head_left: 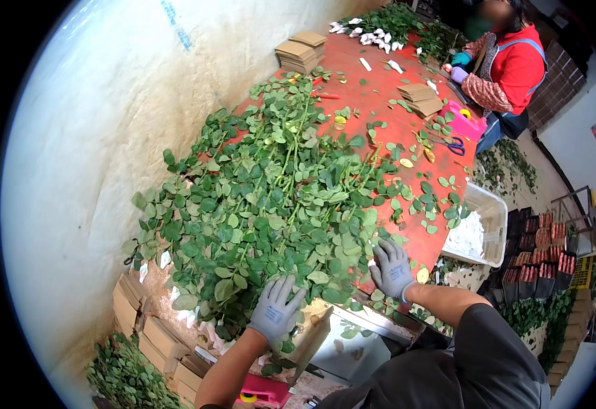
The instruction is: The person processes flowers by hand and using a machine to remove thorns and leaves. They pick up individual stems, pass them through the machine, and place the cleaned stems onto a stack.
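A large heap of leafy green rose stems (277, 204) covers the near part of the red table (369, 102). My left hand (274, 309), in a grey work glove, rests palm down on the leaves at the heap's near edge, its fingers spread. At the heap's right corner, my right hand (391, 271), gloved the same way, touches the leaves with its thumb apart from its fingers. I see nothing gripped in either hand. White-wrapped flower heads (208, 332) stick out below the heap, to the left of my left hand.
Cardboard stacks (300, 51) stand by the wall; more cardboard (160, 342) lies lower left. A pink tape dispenser (464, 120) and blue-handled scissors (455, 146) lie at right. A white crate (495, 230) holds white pieces. A co-worker (513, 71) stands at the far side.
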`<state>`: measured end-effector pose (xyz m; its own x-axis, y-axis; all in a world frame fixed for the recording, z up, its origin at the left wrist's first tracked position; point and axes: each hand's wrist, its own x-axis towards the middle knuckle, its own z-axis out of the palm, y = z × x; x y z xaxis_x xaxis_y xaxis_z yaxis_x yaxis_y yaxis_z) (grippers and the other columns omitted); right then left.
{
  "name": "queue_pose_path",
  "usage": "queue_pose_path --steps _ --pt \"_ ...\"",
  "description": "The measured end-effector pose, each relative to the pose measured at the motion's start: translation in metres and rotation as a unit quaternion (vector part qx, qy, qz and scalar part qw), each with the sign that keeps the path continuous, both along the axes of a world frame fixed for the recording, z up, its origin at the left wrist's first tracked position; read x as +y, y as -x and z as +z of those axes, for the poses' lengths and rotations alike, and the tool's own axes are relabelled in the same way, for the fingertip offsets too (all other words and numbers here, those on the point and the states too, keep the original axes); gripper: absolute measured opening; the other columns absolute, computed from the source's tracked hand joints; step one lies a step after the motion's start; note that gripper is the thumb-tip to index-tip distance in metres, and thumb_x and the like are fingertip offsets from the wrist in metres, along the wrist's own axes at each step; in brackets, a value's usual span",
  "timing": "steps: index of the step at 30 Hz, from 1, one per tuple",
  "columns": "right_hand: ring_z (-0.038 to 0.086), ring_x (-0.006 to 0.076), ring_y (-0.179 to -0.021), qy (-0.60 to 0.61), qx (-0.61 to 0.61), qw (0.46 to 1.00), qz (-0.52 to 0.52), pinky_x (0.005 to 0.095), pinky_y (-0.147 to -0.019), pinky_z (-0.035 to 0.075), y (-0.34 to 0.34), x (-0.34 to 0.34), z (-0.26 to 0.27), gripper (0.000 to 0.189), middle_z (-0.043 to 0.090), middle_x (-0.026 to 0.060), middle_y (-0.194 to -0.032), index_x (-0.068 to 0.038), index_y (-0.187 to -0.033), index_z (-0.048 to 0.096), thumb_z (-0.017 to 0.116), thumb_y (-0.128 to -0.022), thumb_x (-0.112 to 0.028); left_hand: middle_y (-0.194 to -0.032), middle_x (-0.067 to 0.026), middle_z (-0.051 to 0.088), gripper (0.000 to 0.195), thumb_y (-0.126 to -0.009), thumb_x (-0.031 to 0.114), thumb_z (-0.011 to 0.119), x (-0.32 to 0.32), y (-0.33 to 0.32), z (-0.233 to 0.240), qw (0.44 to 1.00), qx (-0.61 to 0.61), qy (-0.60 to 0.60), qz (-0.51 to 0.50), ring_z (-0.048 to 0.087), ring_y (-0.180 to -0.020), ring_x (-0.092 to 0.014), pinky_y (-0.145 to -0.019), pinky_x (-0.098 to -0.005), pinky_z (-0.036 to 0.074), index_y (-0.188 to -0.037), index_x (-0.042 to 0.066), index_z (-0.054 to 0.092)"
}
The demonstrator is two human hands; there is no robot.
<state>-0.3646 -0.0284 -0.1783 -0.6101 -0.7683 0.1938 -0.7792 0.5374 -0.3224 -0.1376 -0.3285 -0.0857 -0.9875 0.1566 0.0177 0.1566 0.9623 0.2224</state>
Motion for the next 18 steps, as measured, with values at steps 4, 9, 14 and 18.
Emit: queue_pose_path --steps 4,9,14,18 --pt "0.040 0.0432 -0.139 0.004 -0.002 1.000 -0.004 0.0572 -0.113 0.035 -0.002 0.004 -0.004 0.058 0.044 0.0224 -0.146 -0.001 -0.139 0.048 0.067 -0.090 -0.027 -0.151 -0.0238 0.045 0.040 -0.084 0.016 0.067 -0.033 -0.001 -0.034 0.996 0.041 0.037 0.074 0.046 -0.136 -0.043 -0.116 -0.0562 0.035 -0.124 0.015 0.068" --pt "0.039 0.0437 -0.139 0.006 -0.005 1.000 -0.005 0.0572 -0.114 0.034 0.001 0.007 -0.005 0.059 0.043 0.0228 -0.147 0.000 -0.139 0.048 0.068 -0.090 -0.027 -0.155 -0.0230 0.042 0.044 -0.074 0.018 0.076 -0.083 0.012 -0.038 0.984 0.023 0.107 0.137 0.044 -0.137 -0.043 -0.117 -0.0595 0.032 -0.117 0.014 0.067" --pt "0.039 0.0442 -0.139 0.004 -0.023 1.000 0.000 0.0566 -0.115 0.034 0.006 0.008 -0.003 0.058 0.042 0.0232 -0.147 0.001 -0.138 0.050 0.067 -0.090 -0.027 -0.154 -0.0238 0.043 0.054 -0.076 0.020 0.079 -0.055 0.015 0.015 0.986 0.016 0.038 0.161 0.045 -0.136 -0.043 -0.115 -0.0583 0.033 -0.127 0.015 0.065" --pt "0.039 0.0460 -0.138 0.026 -0.030 0.999 0.009 0.0563 -0.115 0.034 0.003 0.006 -0.007 0.055 0.042 0.0250 -0.147 0.002 -0.137 0.050 0.063 -0.093 -0.028 -0.125 -0.0171 0.062 0.051 -0.081 0.015 0.077 -0.002 -0.021 0.083 0.969 0.133 -0.027 0.208 0.058 -0.112 -0.039 -0.096 -0.0512 0.044 -0.130 0.010 0.064"
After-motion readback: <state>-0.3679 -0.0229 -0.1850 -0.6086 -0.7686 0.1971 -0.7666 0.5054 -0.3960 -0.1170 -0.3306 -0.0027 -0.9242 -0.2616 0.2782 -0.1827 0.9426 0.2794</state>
